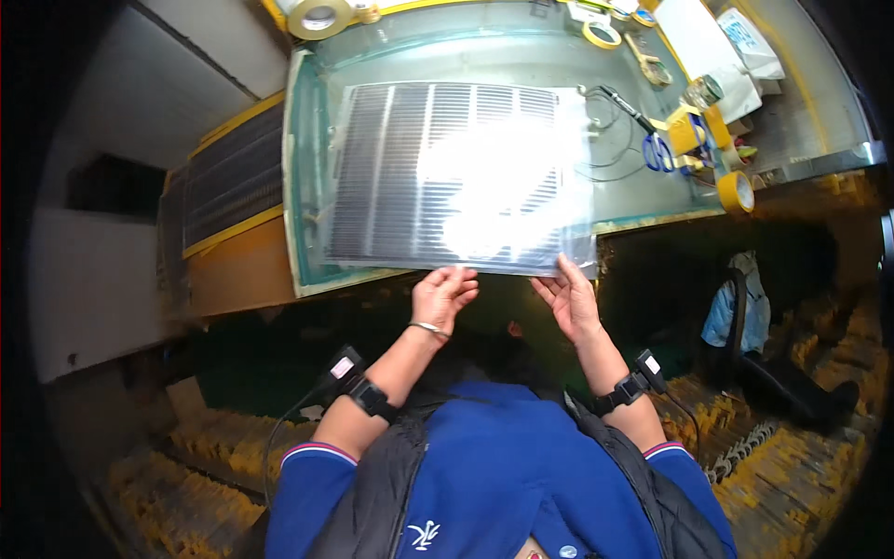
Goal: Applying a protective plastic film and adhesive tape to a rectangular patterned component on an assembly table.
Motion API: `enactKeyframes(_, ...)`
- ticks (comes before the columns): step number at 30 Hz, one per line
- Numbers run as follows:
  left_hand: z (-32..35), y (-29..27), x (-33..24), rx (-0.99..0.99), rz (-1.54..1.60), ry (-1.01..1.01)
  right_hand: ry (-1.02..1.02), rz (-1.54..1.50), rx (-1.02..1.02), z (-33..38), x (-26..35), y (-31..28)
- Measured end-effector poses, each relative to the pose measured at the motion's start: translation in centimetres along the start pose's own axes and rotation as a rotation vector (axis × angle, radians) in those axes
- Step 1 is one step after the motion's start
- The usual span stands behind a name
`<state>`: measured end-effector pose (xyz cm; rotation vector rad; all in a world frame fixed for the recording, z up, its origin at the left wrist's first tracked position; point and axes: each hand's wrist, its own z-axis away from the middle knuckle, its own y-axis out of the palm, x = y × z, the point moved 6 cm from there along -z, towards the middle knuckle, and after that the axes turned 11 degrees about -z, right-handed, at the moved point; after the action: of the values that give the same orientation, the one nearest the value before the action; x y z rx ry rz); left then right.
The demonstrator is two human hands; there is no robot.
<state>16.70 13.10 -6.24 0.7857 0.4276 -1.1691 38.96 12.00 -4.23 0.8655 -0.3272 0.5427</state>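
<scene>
A flat sheet of clear plastic film [386,177] with dark fine stripes lies across the glass-topped table, a strong white glare covering its right half. Near the middle of its front edge, my left hand [442,300] has thumb and fingers pinched together at the film. My right hand [571,300] grips the front right corner, thumb on top and fingers partly beneath. That corner overhangs the table's near edge. A bracelet circles my left wrist.
The glass table [447,61] carries blue-handled scissors [657,152], a black pen [626,108], a brush [649,63], a glass jar [703,91] and tape rolls, including a yellow one [736,192] at the right edge. A yellow-edged dark striped panel [233,177] stands left.
</scene>
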Motion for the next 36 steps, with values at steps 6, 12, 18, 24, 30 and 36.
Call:
enactKeyframes(6,0.9,-4.9,-1.5,-0.105,-0.083,0.074,0.027,0.222,0.009,-0.6,2.1,-1.8)
enactKeyframes(12,3.0,-2.6,-3.5,-0.357,-0.568,0.421,0.088,0.381,0.107,0.1,0.3,-0.7)
enactKeyframes(18,3.1,12.6,-6.3,-0.203,-1.445,0.912,-0.112,0.474,0.165,0.5,-0.5,-0.2)
enactKeyframes(24,0.4,11.0,-6.6,-0.13,-1.202,0.729,-0.146,0.587,-0.011,0.9,0.3,-1.3)
enactKeyframes(30,2.7,11.9,-7.2,-0.084,-1.156,0.741,-0.638,0.753,0.064,0.3,3.8,1.4)
enactKeyframes(36,3.4,12.9,-7.1,-0.01,-1.127,0.922,0.096,0.485,0.127,-4.0,-1.0,1.4)
